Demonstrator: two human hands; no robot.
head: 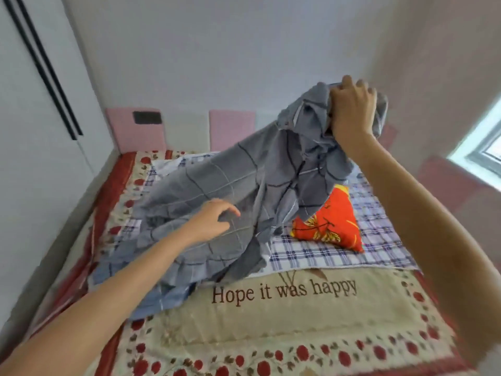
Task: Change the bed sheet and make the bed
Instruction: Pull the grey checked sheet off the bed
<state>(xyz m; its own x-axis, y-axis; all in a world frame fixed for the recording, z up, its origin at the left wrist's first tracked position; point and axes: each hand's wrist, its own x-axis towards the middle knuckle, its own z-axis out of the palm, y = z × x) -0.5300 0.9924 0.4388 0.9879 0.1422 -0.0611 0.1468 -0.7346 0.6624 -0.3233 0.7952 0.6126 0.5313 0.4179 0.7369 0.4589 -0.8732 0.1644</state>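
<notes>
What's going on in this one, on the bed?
A person is handling a grey checked sheet over the bed. The right hand grips a bunched end raised high; the left hand touches the part lying on the bed, grip unclear. An orange floral pillow lies partly covered by it, on a blue plaid sheet.

Right hand [352, 109] raised, fingers gripping grey sheet [217, 185]; left hand [211, 221] low, arm outstretched, fingers relaxed.
</notes>
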